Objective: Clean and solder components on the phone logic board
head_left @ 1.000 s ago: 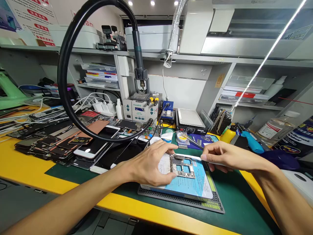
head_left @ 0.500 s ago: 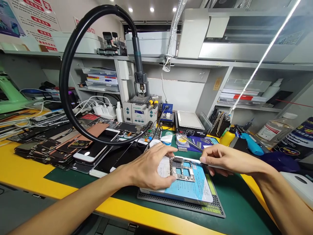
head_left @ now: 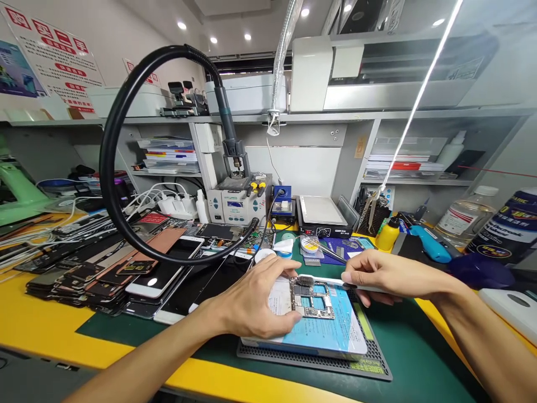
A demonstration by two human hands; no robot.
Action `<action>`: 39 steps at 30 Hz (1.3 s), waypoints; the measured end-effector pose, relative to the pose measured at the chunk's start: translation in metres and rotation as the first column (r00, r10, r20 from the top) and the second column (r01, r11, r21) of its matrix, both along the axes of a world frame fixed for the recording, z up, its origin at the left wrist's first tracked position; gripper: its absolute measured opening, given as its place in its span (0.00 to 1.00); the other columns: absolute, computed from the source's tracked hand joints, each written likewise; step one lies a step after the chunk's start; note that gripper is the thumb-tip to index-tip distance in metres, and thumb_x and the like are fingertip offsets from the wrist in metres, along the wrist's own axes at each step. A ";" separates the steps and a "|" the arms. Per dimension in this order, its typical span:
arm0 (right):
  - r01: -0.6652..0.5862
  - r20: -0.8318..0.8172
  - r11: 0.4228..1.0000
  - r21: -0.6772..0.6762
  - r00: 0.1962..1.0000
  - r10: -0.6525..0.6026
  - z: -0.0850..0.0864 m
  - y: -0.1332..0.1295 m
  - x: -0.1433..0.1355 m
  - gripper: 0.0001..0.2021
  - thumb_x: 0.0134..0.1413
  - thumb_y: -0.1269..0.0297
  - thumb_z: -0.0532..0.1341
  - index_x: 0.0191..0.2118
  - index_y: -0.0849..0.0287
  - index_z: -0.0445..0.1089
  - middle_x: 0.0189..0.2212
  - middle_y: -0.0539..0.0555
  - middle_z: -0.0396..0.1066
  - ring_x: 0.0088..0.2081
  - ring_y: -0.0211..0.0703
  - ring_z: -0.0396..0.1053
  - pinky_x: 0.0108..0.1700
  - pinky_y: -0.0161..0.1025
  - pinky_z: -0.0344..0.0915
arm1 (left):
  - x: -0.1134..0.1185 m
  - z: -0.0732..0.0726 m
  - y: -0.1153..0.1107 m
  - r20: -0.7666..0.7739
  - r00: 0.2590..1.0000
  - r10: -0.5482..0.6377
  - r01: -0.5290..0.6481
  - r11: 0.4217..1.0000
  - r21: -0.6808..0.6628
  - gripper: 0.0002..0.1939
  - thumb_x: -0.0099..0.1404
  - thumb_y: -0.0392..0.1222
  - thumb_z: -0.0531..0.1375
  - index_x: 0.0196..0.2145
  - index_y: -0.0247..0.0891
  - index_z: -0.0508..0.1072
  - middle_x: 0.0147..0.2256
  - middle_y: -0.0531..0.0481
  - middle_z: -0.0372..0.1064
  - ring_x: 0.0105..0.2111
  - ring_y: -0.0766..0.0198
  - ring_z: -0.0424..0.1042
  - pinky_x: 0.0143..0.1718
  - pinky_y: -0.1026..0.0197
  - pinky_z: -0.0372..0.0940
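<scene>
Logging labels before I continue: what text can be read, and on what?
"二手": in heading, wall poster; smaller lines blurred.
Dark can: lettering too blurred to quote.
Label on clear bottle: too small.
Blue box under circuit board: too small.
Grey machine, flat-topped device, grey mat: too small.

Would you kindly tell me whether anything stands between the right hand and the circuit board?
Nothing visible blocks the way: the right hand holds a white brush that spans the gap, its dark bristles at the far-left corner of the circuit board. The left hand is at the board's left edge.
</scene>
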State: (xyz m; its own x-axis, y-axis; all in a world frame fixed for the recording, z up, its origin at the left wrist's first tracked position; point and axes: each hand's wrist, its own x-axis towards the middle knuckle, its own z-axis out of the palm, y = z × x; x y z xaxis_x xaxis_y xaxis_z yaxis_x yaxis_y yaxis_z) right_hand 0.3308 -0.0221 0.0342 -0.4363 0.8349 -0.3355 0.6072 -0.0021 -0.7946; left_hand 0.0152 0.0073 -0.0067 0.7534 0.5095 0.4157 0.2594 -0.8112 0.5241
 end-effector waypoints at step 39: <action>0.054 -0.022 0.998 0.031 0.998 -0.054 0.003 -0.003 0.000 0.19 0.54 0.48 0.73 0.32 0.61 0.73 0.23 0.48 0.69 0.27 0.38 0.68 0.25 0.31 0.63 | 0.001 0.001 0.000 0.019 0.998 0.058 -0.057 0.996 -0.064 0.33 0.57 0.46 0.70 0.58 0.33 0.68 0.49 0.40 0.76 0.50 0.50 0.74 0.56 0.47 0.69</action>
